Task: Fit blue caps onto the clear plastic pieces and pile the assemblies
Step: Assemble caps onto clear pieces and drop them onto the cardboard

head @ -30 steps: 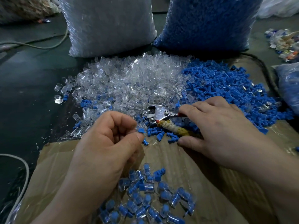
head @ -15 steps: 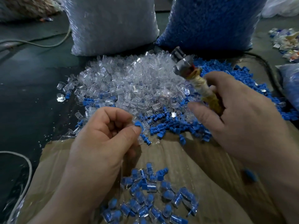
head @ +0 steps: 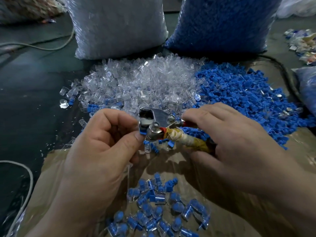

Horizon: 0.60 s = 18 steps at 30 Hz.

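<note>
— Setting, biggest first?
— At the back, upright: a clear bag (head: pixel 118 26) and a blue bag (head: pixel 220 23). In front, a clear heap (head: pixel 145 79) touching a blue heap (head: pixel 248 96). Nearest, cardboard (head: pixel 172 166) carrying the pile (head: pixel 159 209) of capped pieces.

— Any change in those?
— None worth telling. Everything new lies with the hands.

— And the right hand (head: pixel 227 134)?
— Curled tight round the wrapped handles of the pliers (head: pixel 159 124). Half a second ago held high over the clear heap, nose up. Now lowered and swung across toward the left, head level between both hands, above the heaps' near edge.

— The left hand (head: pixel 106 142)?
— Barely shifted. Thumb and forefinger pinching a blue cap (head: pixel 142 130), now right against the pliers' head. As for a clear piece beneath that cap: cannot tell, hidden by fingers and metal.

— Meaning for the task?
— Probably the pressing step about to start: cap lined up at the tool, no squeeze evident yet. After that, likely a drop onto the pile below.

— Risks?
— A skewed cap, or a nipped fingertip so near the metal.
</note>
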Available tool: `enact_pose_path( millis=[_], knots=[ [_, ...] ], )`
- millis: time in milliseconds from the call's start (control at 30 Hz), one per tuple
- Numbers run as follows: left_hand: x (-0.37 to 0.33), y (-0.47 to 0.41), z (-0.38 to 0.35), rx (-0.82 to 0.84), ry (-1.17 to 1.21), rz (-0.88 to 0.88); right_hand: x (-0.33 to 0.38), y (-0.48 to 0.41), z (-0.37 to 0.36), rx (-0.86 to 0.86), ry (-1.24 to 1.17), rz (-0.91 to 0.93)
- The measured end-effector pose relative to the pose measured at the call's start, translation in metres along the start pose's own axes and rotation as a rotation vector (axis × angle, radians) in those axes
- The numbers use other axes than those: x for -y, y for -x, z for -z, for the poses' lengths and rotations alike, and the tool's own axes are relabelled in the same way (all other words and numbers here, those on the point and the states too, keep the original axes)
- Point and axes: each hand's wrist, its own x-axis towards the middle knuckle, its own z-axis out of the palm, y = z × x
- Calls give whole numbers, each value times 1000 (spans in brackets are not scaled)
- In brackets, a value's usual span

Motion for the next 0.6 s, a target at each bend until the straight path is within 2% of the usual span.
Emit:
enact_pose_path(
  millis=[300, 600],
  knots=[
    [-1, 0, 0, -25, -3, 17, 3, -2, -2, 51, 22, 25],
    [-7, 3, -2, 6, 1, 17, 3, 0, 3, -6, 61, 59]
  ],
)
